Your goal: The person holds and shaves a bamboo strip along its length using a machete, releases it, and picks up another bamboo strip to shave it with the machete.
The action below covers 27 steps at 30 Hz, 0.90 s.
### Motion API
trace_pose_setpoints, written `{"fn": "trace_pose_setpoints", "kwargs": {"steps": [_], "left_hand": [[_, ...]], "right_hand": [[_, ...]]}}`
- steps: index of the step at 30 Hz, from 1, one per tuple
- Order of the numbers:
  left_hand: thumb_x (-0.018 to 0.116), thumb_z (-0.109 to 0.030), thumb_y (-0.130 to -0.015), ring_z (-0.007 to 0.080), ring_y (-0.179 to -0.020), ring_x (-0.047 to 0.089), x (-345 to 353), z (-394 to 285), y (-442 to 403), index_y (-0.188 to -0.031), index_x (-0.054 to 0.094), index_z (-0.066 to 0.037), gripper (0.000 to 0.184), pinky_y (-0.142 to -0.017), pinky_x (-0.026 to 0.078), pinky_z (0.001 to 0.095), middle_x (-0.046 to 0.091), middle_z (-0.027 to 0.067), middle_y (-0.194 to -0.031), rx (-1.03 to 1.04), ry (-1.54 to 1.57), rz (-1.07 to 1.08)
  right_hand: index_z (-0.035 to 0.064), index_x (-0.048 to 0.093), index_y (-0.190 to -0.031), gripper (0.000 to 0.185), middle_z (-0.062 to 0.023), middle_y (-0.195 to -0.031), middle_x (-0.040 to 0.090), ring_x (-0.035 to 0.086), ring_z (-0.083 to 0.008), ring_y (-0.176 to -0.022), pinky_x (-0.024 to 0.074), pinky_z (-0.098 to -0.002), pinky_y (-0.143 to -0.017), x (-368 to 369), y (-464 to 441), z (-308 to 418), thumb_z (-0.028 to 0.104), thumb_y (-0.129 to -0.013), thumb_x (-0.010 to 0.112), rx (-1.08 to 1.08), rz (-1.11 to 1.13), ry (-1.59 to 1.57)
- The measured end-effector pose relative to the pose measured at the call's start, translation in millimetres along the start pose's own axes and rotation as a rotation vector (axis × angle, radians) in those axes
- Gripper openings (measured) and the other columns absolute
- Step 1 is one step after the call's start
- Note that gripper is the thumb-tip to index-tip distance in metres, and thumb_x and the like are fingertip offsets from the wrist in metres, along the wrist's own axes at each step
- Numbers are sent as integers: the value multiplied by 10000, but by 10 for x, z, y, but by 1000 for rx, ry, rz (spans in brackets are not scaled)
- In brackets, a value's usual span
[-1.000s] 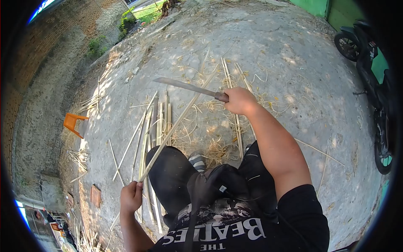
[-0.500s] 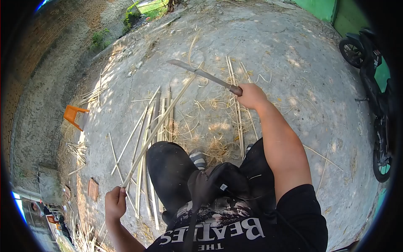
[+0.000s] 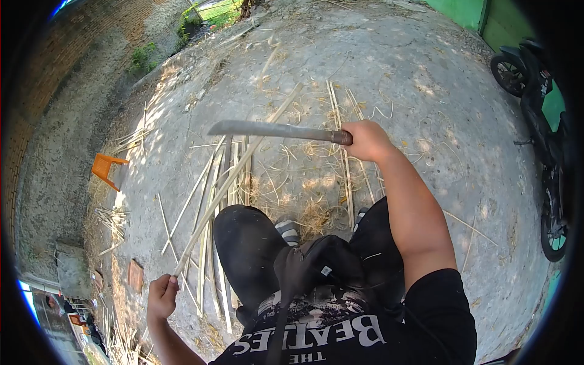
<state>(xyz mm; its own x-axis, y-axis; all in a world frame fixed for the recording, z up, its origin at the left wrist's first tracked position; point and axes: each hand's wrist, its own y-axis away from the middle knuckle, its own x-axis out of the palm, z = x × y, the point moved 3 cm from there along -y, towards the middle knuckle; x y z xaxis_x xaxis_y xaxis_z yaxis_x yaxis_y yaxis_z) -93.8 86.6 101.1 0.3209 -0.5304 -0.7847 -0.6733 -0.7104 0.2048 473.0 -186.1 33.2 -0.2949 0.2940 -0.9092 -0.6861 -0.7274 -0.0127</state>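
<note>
My right hand [image 3: 367, 140] is closed around the brown handle of a machete [image 3: 267, 129], whose long blade points left. The blade crosses a long pale bamboo strip [image 3: 228, 181]; whether it touches the strip I cannot tell. My left hand [image 3: 162, 296] grips the near end of that strip, which slants up and away to the right. Several more bamboo strips [image 3: 202, 255] lie on the ground beside my left knee. Curly shavings [image 3: 313, 218] are heaped between my feet.
Other thin strips [image 3: 340, 152] lie on the concrete ground [image 3: 438, 182] ahead. An orange plastic stool [image 3: 106, 170] and a brick [image 3: 135, 275] are at left, near a wall [image 3: 73, 121]. A motorcycle [image 3: 538, 121] stands at right.
The machete blade has swung nearer to me along the strip and now lies almost level across the view. My left hand has shifted slightly left and down, still holding the strip.
</note>
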Motion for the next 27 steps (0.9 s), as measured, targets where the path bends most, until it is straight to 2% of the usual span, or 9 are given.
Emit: {"fn": "trace_pose_setpoints", "kwargs": {"steps": [3, 6, 10, 13, 16, 20, 22, 25, 27], "left_hand": [[551, -299, -1084, 107, -619, 463, 0, -79, 92, -779, 591, 23, 445, -559, 388, 338, 543, 54, -608, -21, -17, -2], [544, -291, -1089, 114, -631, 473, 157, -146, 6, -791, 593, 26, 439, -571, 401, 340, 555, 66, -628, -22, -35, -45], [542, -286, -1092, 130, -634, 493, 506, -212, -197, -812, 609, 34, 430, -586, 420, 352, 571, 103, -636, 23, -8, -59], [562, -290, -1086, 136, -639, 501, 696, -312, -325, -830, 629, 44, 426, -593, 428, 360, 586, 123, -638, 33, -12, -26], [570, -288, -1083, 141, -632, 506, 619, -344, -320, -823, 635, 46, 428, -592, 428, 360, 586, 123, -634, 22, -17, 19], [599, -267, -1059, 151, -567, 502, 265, -213, -81, -813, 645, 38, 395, -540, 412, 363, 562, 87, -584, 43, -107, 29], [601, -241, -1046, 240, -519, 561, 222, -349, 3, -770, 619, 28, 386, -519, 417, 397, 579, 128, -574, 60, -188, -29], [595, -225, -1041, 349, -533, 595, 379, -446, -18, -755, 605, 13, 372, -524, 428, 434, 595, 187, -600, 136, -241, -83], [592, -218, -1038, 411, -563, 601, 505, -452, -170, -758, 603, 4, 358, -531, 434, 456, 600, 218, -625, 157, -298, -105]], "right_hand": [[143, 724, -1027, 165, -111, -953, 745, 713, -326, -932, 556, -479, -809, -75, -68, -178, 206, -874, 726, 215, -21, -78], [136, 723, -1028, 174, -118, -991, 747, 710, -334, -942, 552, -478, -807, -18, -31, 15, 242, -890, 722, 189, 51, -117], [120, 704, -963, 180, -120, -968, 737, 714, -332, -958, 555, -480, -812, 221, 29, 279, 280, -883, 733, -67, 64, -98], [117, 689, -903, 253, -135, -869, 716, 703, -360, -873, 537, -489, -760, 299, 135, 549, 341, -845, 792, -176, 126, -58], [120, 679, -887, 268, -130, -847, 710, 705, -362, -849, 533, -498, -742, 291, 111, 537, 361, -854, 791, -268, 43, 43], [120, 716, -949, 227, -108, -883, 736, 726, -321, -906, 559, -480, -795, 225, -148, -74, 339, -897, 754, 35, 75, -3], [117, 722, -971, 228, -107, -882, 738, 729, -313, -906, 560, -476, -799, 143, -151, -227, 332, -901, 751, 255, 72, -156], [108, 728, -993, 229, -117, -875, 732, 731, -308, -911, 560, -477, -802, 131, -86, -42, 322, -912, 737, 199, 64, -108], [115, 727, -989, 204, -116, -869, 729, 729, -316, -909, 560, -479, -806, 183, -75, 171, 295, -894, 739, 46, 50, -13]]}}
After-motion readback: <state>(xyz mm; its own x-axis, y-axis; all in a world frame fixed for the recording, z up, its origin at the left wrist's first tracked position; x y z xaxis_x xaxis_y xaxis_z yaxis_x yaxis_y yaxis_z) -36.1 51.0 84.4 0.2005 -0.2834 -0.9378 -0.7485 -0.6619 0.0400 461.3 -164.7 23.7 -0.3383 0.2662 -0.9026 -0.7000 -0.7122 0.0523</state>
